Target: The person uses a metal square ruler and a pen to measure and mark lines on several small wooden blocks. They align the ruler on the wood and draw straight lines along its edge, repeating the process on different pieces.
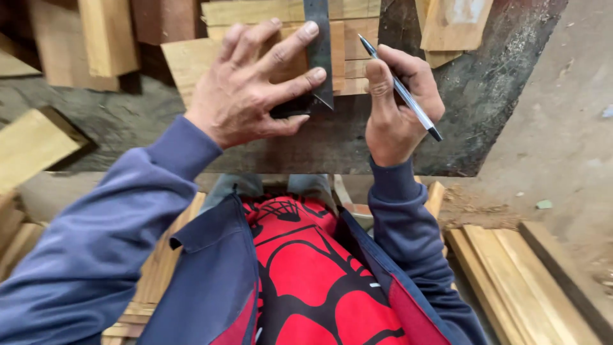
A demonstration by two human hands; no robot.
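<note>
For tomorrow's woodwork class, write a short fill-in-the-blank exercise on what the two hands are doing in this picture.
1. The left hand presses a metal ____ onto the wooden board.
2. The right hand holds a ____.
3. Both sleeves are ____ in colour.

Missing words: try square; pen; blue

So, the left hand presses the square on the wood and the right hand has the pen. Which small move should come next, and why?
Probably bring the pen tip to the blade of the square and draw along it. The left hand already pins the square flat on the wooden piece, while the right hand holds the pen just beside it.
</note>
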